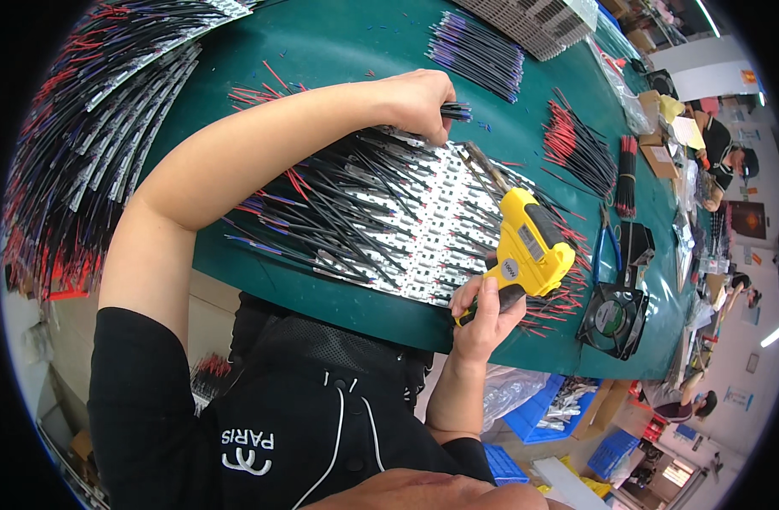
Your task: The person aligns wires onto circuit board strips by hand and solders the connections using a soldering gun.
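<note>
My right hand (488, 321) is wrapped round the grip of a yellow and black soldering gun (534, 246). Its metal tip reaches to the far edge of a panel of small white circuit boards (440, 212). Black wires with red and purple ends (321, 191) fan out from both sides of the panel. Above the panel's far edge, my left hand (422, 104) is closed on a bundle of thin black wires (457, 111), whose ends poke out past the fingers. Part of the panel is hidden under my left forearm. Whether the tip touches a board, I cannot tell.
Wired board strips (143, 119) are heaped at the left. Wire bundles lie at the back (476, 55) and right (579, 144) of the green table (338, 42). Near the right edge are blue-handled pliers (608, 242) and a black fan (615, 319). A blue bin (543, 416) stands below; people work beyond.
</note>
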Tool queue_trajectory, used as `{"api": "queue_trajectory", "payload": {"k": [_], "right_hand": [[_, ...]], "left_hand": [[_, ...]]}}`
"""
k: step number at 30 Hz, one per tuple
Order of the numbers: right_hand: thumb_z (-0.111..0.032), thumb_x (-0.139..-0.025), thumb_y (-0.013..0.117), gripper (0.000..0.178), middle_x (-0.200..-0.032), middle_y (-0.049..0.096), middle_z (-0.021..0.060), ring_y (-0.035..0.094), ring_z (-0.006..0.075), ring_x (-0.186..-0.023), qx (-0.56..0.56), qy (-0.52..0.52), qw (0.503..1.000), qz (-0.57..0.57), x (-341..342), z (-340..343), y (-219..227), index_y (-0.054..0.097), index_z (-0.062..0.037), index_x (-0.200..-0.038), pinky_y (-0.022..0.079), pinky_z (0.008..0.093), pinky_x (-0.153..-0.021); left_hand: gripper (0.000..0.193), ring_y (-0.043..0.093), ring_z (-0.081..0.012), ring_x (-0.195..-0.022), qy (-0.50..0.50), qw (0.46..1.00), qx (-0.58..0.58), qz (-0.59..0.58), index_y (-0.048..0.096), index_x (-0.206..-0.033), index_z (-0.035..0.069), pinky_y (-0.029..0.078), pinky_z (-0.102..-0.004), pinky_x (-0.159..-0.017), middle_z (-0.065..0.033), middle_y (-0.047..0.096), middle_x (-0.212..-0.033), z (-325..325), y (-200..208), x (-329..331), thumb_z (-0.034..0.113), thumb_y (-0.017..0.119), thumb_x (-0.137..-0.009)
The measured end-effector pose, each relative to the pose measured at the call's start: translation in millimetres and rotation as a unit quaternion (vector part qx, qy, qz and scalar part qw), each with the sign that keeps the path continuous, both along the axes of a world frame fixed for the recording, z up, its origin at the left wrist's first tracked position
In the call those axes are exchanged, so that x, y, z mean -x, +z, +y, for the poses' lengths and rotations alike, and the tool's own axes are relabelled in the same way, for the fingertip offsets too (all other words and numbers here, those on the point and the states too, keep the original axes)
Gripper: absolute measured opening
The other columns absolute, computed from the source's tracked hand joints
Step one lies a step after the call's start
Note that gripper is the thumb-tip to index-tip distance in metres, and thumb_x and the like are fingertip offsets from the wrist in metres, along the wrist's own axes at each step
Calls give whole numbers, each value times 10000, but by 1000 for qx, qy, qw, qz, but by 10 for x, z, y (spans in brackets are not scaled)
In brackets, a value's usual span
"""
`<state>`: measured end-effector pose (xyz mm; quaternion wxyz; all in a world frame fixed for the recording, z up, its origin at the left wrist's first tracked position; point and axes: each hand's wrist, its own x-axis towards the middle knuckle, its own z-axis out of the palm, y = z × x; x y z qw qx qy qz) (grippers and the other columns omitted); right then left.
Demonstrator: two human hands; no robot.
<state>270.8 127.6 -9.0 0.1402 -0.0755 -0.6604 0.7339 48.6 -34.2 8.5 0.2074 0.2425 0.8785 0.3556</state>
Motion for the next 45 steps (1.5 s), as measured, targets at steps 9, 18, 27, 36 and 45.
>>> {"api": "queue_trajectory", "payload": {"k": [9, 18, 27, 36, 45], "right_hand": [[-105, -883, 449, 202, -537, 428, 54, 371, 105, -399, 6, 12, 1000, -9, -9, 26, -31, 420, 39, -1021, 341, 239, -376], [-111, -882, 450, 209, -552, 434, 61, 373, 106, -400, 8, 18, 1000, -17, 3, 30, -21, 417, 40, -1023, 345, 238, -376], [-132, -881, 453, 226, -547, 430, 63, 375, 109, -394, 23, 5, 1000, -5, 6, 17, -8, 415, 53, -1006, 347, 235, -371], [-129, -885, 462, 212, -541, 430, 56, 372, 107, -385, 4, 17, 1000, -15, 13, 17, -37, 423, 47, -996, 340, 230, -369], [-105, -879, 442, 327, -524, 422, 52, 363, 105, -370, -31, 24, 999, -12, 8, 13, -23, 386, 95, -1132, 337, 226, -361]], "left_hand": [[152, 564, -161, -588, 20, 1000, -17, -7, 610, -665, 12, 453, -309, -572, -75, 595, -622, -8, 10, -33, 124, 687, -596], [186, 573, -165, -587, 25, 999, 0, -30, 606, -666, 2, 456, -312, -557, -81, 599, -627, 19, 113, -17, 128, 704, -571], [198, 594, -194, -624, -30, 998, 51, 6, 603, -656, -2, 463, -313, -589, -108, 607, -642, 126, 129, 131, 113, 711, -537], [313, 617, -202, -697, -47, 992, 113, -21, 613, -772, -41, 481, -315, -627, -111, 637, -753, 164, 241, 112, 142, 762, -566], [192, 609, -198, -629, -32, 995, 93, 18, 611, -662, -15, 475, -307, -590, -119, 612, -644, 177, 192, 71, 101, 709, -545]]}}
